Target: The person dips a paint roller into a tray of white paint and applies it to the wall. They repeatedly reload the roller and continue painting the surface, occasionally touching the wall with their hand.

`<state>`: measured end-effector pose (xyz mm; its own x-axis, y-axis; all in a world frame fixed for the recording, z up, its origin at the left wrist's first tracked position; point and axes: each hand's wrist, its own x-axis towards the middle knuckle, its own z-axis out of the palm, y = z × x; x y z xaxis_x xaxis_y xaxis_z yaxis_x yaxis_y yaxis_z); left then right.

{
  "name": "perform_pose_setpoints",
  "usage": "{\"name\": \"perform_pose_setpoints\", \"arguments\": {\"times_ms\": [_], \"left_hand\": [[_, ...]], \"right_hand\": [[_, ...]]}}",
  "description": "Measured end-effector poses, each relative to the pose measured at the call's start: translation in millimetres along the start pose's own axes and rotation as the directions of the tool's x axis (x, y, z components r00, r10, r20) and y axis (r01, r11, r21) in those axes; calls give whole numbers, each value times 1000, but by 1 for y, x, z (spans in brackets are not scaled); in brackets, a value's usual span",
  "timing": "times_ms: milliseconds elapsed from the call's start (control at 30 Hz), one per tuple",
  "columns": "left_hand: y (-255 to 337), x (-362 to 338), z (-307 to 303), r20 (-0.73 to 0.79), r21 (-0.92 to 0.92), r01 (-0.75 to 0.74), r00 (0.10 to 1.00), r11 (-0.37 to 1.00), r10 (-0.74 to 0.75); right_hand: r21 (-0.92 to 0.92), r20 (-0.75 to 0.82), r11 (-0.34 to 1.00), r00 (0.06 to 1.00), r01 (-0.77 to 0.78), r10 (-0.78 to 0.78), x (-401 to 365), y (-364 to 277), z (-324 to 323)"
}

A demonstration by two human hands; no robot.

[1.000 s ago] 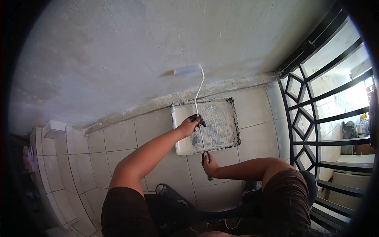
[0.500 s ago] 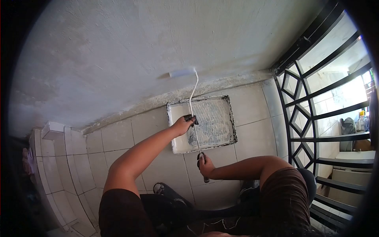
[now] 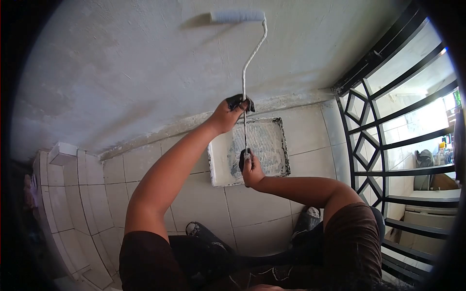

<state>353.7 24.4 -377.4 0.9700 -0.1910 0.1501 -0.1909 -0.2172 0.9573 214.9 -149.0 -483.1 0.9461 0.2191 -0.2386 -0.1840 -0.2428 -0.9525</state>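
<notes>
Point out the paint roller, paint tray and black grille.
paint roller (image 3: 238,16): head view, on the white sleeve.
paint tray (image 3: 221,166): head view, on its bare left floor.
black grille (image 3: 373,54): head view, on the top bar.

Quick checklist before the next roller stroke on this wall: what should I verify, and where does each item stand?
1. Grip on the paint roller: ok. The left hand is closed high on the shaft and the right hand on the lower end.
2. The sleeve on the wall: looks ok, lying flat high up.
3. Paint load on the sleeve: cannot tell.
4. The paint tray: ok, on the tiled floor below the hands, apart from the shoe.
5. Clearance from the metal grille: ok, the roller is well to its left.
</notes>
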Motion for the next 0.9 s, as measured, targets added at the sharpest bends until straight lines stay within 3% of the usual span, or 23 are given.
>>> {"name": "perform_pose_setpoints", "arguments": {"times_ms": [67, 167, 233, 267, 333, 433, 533, 633, 733, 800, 900], "left_hand": [[-13, -16, 12, -17, 59, 73, 997, 996, -72], [-38, -43, 31, 97, 162, 338, 930, 927, -355], [-62, -61, 45, 159, 133, 376, 905, 917, -394], [-91, -72, 55, 149, 99, 385, 906, 918, -396], [-103, -82, 61, 178, 174, 521, 818, 835, -548], [-113, -88, 65, 155, 290, 648, 695, 704, -703], [-122, -92, 68, 109, 305, 705, 643, 641, -758], [-128, -95, 68, 105, 287, 708, 647, 646, -755], [-126, -95, 67, 122, 254, 674, 689, 694, -714], [-124, -95, 65, 156, 185, 654, 717, 734, -679], [-124, -89, 61, 179, 81, 534, 823, 842, -539]], "right_hand": [[-63, 19, 997, 999, -35, 36, -14, 13, -7], [-102, 59, 989, 992, -109, 116, -46, 57, -16], [-79, 90, 981, 979, -177, 184, -70, 69, -19], [-78, 116, 962, 956, -261, 269, -78, 75, -20], [-84, 169, 904, 888, -419, 427, -87, 76, -21], [51, 230, 745, 734, -665, 639, -94, 54, -18], [-25, 298, 683, 647, -730, 702, -92, 43, -18], [-54, 276, 709, 672, -703, 688, -93, 49, -17], [-94, 184, 854, 834, -512, 520, -95, 66, -14], [-116, 171, 885, 869, -450, 464, -95, 74, -16], [-70, 175, 931, 914, -359, 366, -83, 78, -17]]}}
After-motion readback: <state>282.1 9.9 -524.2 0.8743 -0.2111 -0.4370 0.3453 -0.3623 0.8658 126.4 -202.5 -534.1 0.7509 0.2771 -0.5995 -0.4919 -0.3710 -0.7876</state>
